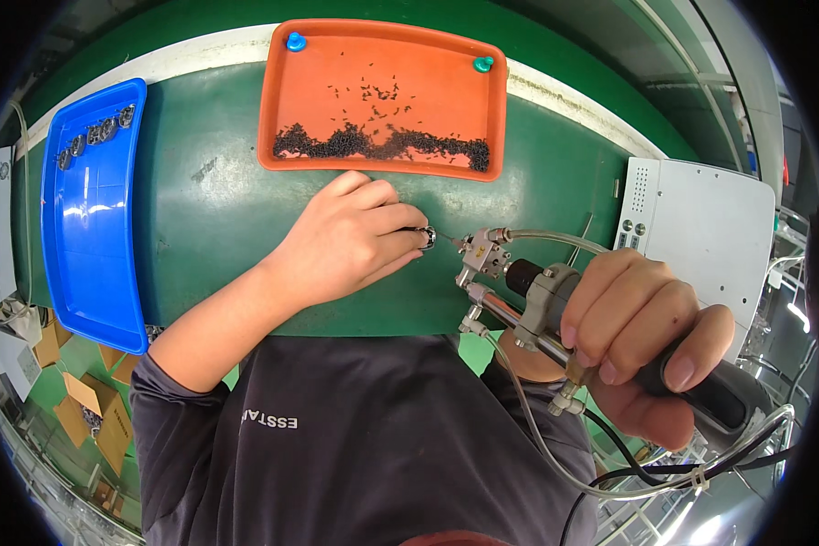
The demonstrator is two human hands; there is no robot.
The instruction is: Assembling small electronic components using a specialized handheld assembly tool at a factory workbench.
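Observation:
Near the middle of the green table, my left hand [350, 235] is closed around a small dark, shiny metal part [429, 237], most of it hidden by the fingers. My right hand [646, 337] wraps round the grip of a dispensing gun [541, 296] with a metal valve head and tubes. The gun's thin needle tip points left at the small part; whether the two touch I cannot tell. Beyond my hands lies an orange tray [382, 171] with many tiny black pieces [346, 142], heaped mostly along its near side.
A blue tray [91, 246] on the left has several dark round parts [96, 132] at its far end. On the right stands a light grey control box [696, 237]. Hoses and cables [646, 487] loop below my right hand. Open cardboard boxes [96, 419] sit lower left.

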